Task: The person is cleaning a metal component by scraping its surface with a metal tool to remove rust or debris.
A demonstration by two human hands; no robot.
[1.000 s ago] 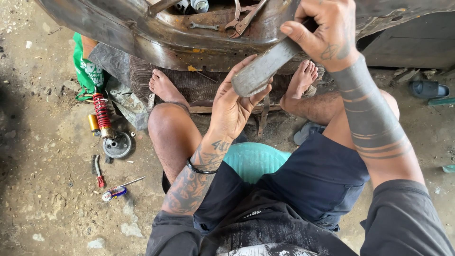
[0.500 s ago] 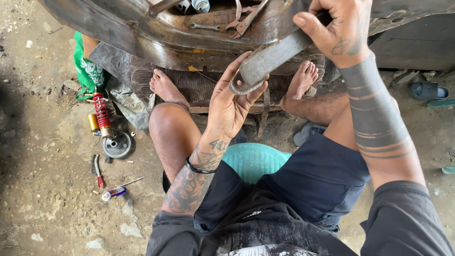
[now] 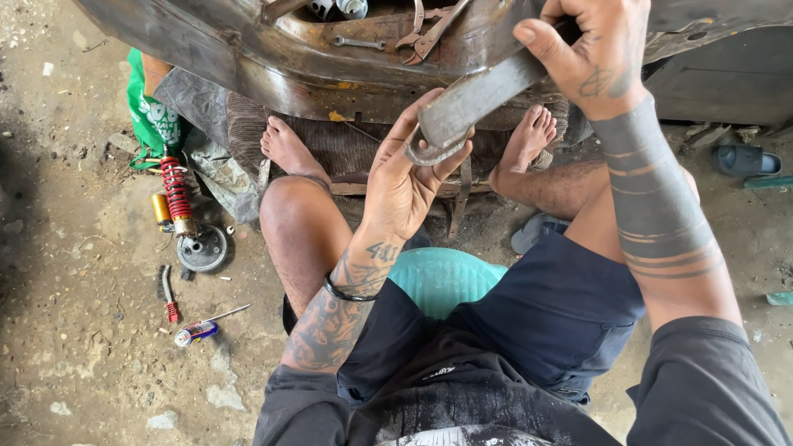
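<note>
The right hand [image 3: 591, 49] is closed in a firm grasp around the upper end of a flat grey metal bar [image 3: 475, 99], thumb pressed along its face, while the left hand [image 3: 405, 177] is opened beneath the bar's lower, hooked end, with the palm and fingers cupped against it rather than clenched. The bar is held slanting down from upper right to lower left, just in front of a large rusted sheet-metal body panel [image 3: 248, 49] that fills the top of the view. Inside the panel's hollow a spanner [image 3: 357, 41] and a pair of pliers [image 3: 429, 29] are laid. A turquoise plastic stool [image 3: 442, 277] is seen between the thighs, and both bare feet are rested on a dark worn mat [image 3: 339, 149] under the panel. On the dirt floor [image 3: 74, 330] to the left a green bag [image 3: 149, 116] is lying, and near it a shock absorber with a red coil spring [image 3: 176, 192] and a round metal disc [image 3: 202, 248]. Closer still, a small red-handled brush [image 3: 168, 293] and a small spray can with a thin straw [image 3: 198, 332] are lying side by side. A dark sandal [image 3: 743, 158] is set at the right edge
</note>
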